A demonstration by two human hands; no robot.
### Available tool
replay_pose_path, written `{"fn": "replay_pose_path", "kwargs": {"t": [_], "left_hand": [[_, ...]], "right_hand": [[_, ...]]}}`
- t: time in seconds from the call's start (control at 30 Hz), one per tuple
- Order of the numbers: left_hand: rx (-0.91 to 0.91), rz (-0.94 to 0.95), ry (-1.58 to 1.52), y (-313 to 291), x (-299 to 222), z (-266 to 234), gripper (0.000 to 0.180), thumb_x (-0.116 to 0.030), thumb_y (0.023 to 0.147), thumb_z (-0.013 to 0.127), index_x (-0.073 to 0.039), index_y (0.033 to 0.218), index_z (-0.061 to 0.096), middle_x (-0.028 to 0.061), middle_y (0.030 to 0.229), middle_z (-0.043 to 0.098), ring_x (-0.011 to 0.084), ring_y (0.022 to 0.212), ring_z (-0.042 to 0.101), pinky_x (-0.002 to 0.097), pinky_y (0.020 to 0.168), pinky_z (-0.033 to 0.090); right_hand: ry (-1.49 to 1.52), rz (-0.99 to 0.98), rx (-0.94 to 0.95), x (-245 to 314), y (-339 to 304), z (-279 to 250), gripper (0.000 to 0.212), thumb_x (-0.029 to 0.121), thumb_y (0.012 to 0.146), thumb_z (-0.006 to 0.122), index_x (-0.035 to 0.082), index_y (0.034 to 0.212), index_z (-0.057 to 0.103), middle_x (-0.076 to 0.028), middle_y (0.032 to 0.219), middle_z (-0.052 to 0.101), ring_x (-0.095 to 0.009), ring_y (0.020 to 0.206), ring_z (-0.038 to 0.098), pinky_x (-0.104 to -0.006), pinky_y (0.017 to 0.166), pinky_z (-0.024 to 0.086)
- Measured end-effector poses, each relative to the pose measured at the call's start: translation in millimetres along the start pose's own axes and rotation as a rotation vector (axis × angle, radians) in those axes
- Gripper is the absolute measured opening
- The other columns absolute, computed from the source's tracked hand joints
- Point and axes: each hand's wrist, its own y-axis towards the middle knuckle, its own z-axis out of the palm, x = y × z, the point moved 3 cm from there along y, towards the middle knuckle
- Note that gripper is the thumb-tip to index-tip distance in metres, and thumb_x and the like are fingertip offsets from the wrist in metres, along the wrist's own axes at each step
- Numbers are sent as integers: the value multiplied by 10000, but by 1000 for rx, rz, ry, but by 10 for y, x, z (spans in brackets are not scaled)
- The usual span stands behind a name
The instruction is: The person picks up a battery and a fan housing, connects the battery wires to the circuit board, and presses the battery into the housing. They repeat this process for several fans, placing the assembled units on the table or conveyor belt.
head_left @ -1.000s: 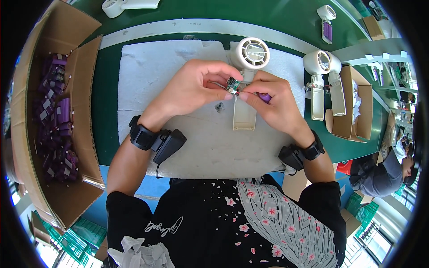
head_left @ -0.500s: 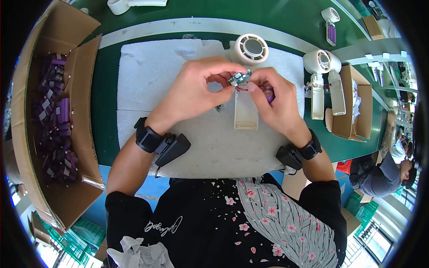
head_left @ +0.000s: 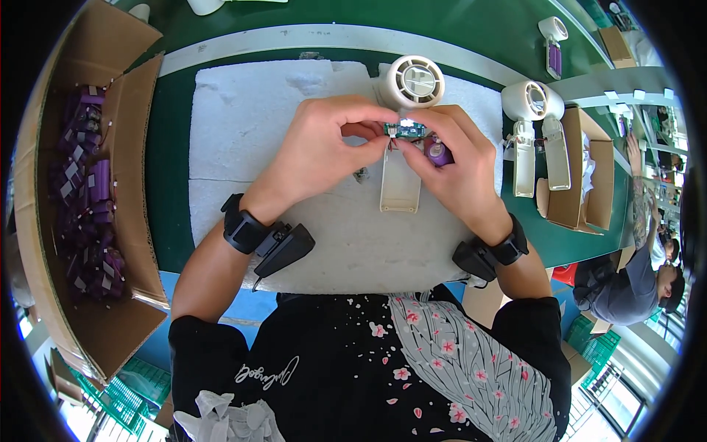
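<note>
Between both hands is a small green circuit board (head_left: 406, 130), level above the open handle of a white handheld fan (head_left: 401, 188). My left hand (head_left: 324, 144) pinches the board's left end between thumb and forefinger. Thumb and forefinger of my right hand (head_left: 460, 151) close on its right end. A purple battery cell (head_left: 439, 153) is tucked in the right palm, partly hidden by the fingers. Thin wires show beside the board. The fan's round head (head_left: 414, 81) points away from me, its handle shell lying toward me on the white foam pad (head_left: 258, 110).
At left stands a tall cardboard box (head_left: 136, 243) with many purple battery packs (head_left: 99, 184). Two opened fans (head_left: 524, 147) lie at right beside a small cardboard box (head_left: 600, 169). Another fan (head_left: 554, 44) lies farther back on the green conveyor. Co-workers sit at far right.
The circuit board has turned from tilted to level, with both hands now gripping its ends. The battery in my right hand shows more of its end. The fan handle has shifted slightly left.
</note>
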Motion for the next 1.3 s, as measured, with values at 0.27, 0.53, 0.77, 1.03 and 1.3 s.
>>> {"fn": "replay_pose_path", "kwargs": {"t": [0.27, 0.53, 0.77, 1.03, 1.3], "left_hand": [[-46, 57, 170, 3, -74, 22, 261, 62, 784, 652, 12, 1037, 695, 98, 901, 683, 141, 789, 666, 255, 735, 550], [-85, 101, 159, 6, 6, 62, 248, 3, 768, 681, -18, 1015, 707, 131, 880, 682, 172, 699, 671, 262, 620, 530], [-108, 39, 115, -19, -49, 176, 322, -5, 741, 682, -27, 1058, 632, 117, 950, 604, 174, 700, 613, 284, 644, 513], [-62, -7, 270, -33, -93, 246, 403, 48, 753, 628, -44, 1140, 566, 77, 907, 582, 136, 726, 579, 262, 665, 489], [-21, -8, 167, -19, -75, 216, 378, -4, 738, 612, -37, 1112, 564, 108, 894, 576, 193, 661, 552, 316, 627, 482]], "right_hand": [[-30, 28, -41, 13, 2, -4, 323, 46, 687, 808, 41, 990, 696, -83, 895, 673, -174, 702, 655, -259, 588, 537], [-56, 62, -80, 21, -7, -6, 293, 67, 699, 814, 40, 969, 703, -55, 843, 670, -111, 621, 592, -221, 523, 466], [87, 296, 1, -36, -21, -32, 180, 58, 756, 769, 12, 905, 679, -71, 845, 654, -128, 660, 603, -239, 596, 479], [50, 283, 55, -7, -31, -63, 147, 37, 765, 749, 2, 886, 674, -79, 848, 645, -132, 669, 599, -243, 599, 479], [72, 208, 78, -35, -49, -60, 169, 10, 747, 748, 15, 906, 693, -84, 880, 638, -152, 676, 606, -249, 588, 492]]}}
